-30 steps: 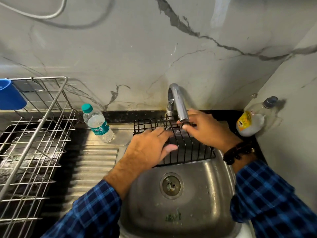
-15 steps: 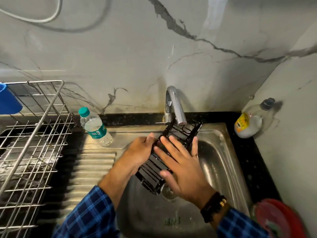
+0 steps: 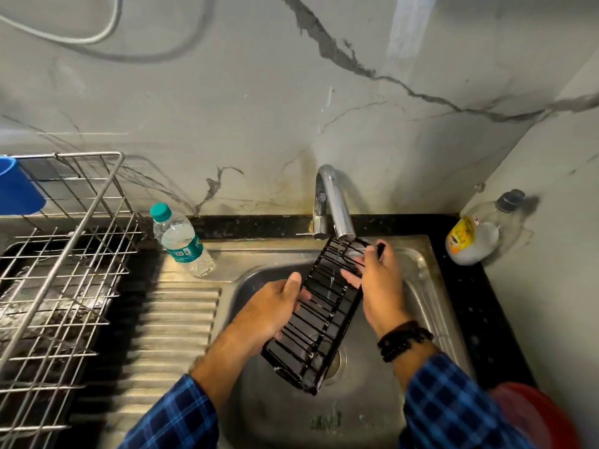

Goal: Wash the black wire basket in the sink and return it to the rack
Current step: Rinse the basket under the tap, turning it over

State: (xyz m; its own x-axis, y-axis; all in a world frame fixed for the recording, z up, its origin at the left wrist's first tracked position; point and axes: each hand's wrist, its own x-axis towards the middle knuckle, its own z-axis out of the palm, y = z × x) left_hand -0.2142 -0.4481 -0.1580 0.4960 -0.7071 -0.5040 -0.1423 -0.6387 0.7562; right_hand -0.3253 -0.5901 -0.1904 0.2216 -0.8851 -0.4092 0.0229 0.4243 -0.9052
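The black wire basket [image 3: 319, 314] is held up over the sink [image 3: 419, 286] w/ both hands, clear of the basin floor and tilted: its top end sits right under the spout of the faucet [image 3: 334, 205], its low end hangs over the drain, hiding most of it. A thin thread of water seems to fall from the spout onto the top wires (hard to be sure).

The left hand [image 3: 270, 315] grips the basket's left long edge about halfway along, thumb laid on top and fingers curled under. The right hand [image 3: 381, 291] holds the right edge near the top end, fingers showing through the wires from behind and thumb hooked over the rim, so it's a clamp, not a flat push. There's a black bead bracelet [image 3: 403, 340] on that wrist, and both sleeves are blue plaid.

Left of the basin is the ridged drainboard [image 3: 175, 322] w/ a water bottle [image 3: 181, 246] (teal cap, leaning) at its back corner, near the wall. Further left is the silver wire rack [image 3: 64, 270], w/ a blue cup [image 3: 17, 187] at its far-left edge. In the right back corner of the counter there's a soap bottle [image 3: 473, 239] w/ a yellow label. At bottom right sits something red and round [image 3: 531, 413], too blurred to name.
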